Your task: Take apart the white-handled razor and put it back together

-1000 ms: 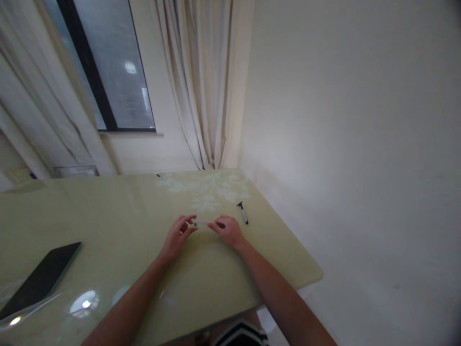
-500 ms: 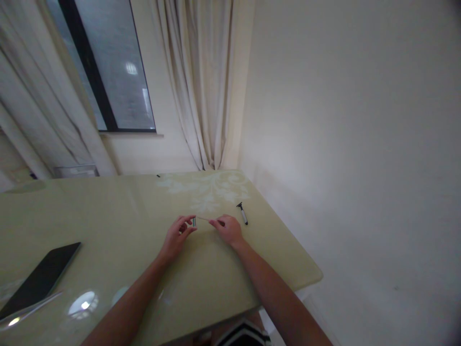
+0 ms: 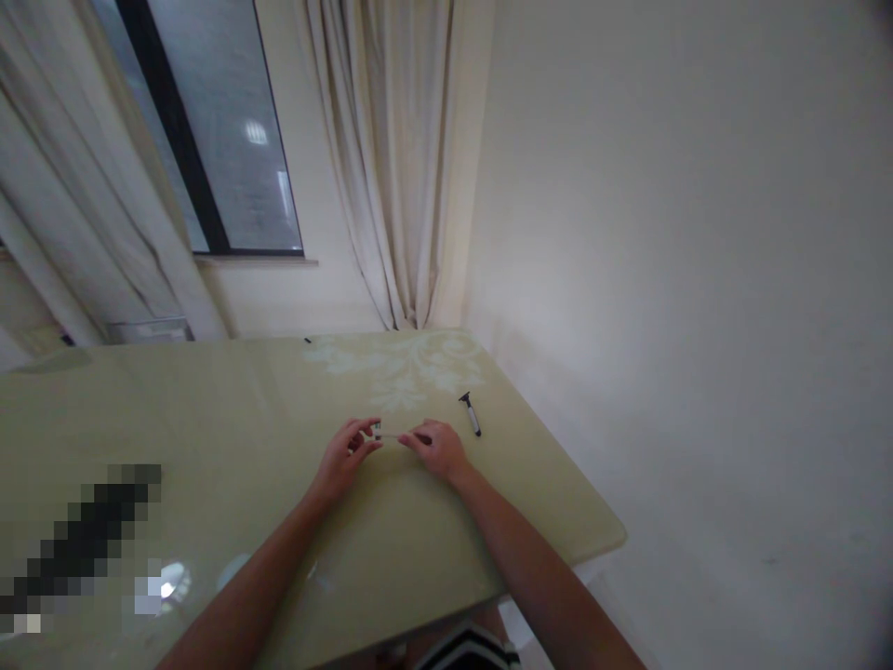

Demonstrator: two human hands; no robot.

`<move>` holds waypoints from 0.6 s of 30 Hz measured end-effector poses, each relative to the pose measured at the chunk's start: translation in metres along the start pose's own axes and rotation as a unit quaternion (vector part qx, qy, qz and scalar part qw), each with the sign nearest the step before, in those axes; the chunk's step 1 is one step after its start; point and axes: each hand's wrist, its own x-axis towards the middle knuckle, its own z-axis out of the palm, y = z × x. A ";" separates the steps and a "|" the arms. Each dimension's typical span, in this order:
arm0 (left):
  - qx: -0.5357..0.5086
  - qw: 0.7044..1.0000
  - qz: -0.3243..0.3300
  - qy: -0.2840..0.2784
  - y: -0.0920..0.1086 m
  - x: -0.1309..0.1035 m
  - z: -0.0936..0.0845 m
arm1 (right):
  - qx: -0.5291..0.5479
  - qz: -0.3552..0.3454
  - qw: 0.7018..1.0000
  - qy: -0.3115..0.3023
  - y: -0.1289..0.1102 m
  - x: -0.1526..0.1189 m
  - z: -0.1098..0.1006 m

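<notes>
Near the middle of the pale green table (image 3: 411, 530), my left hand (image 3: 349, 450) pinches a small upright piece (image 3: 378, 431) between thumb and fingertips. The piece looks dark and light, too small to make out fully. My right hand (image 3: 438, 448) closes on a thin, light stick (image 3: 389, 436) that points left, its tip at the small piece. Whether the tip touches it I cannot tell. A razor (image 3: 472, 415) with a black head and grey handle lies just beyond my right hand.
A dark flat object (image 3: 84, 540), pixelated, lies at the left of the table. A tiny dark bit (image 3: 308, 341) sits by the back edge. Curtains (image 3: 391, 167) and a window stand behind; a white wall (image 3: 662, 279) borders the right side.
My right hand has shifted slightly left and the stick's tip has dropped from the top of the small piece to about its middle. My left hand has hardly moved.
</notes>
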 end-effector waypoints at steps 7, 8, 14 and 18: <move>-0.007 1.000 0.001 0.003 0.000 0.000 0.000 | 0.023 -0.004 1.000 0.003 0.001 0.000 0.001; -0.007 1.000 0.002 0.003 0.000 0.000 0.000 | 0.024 -0.010 1.000 -0.005 0.001 0.000 0.001; -0.013 1.000 0.006 0.004 0.000 0.000 0.000 | -0.013 0.052 0.998 0.042 0.000 0.001 0.000; -0.009 1.000 0.006 0.002 -0.001 -0.001 0.000 | 0.011 -0.007 1.000 -0.003 -0.001 0.000 -0.001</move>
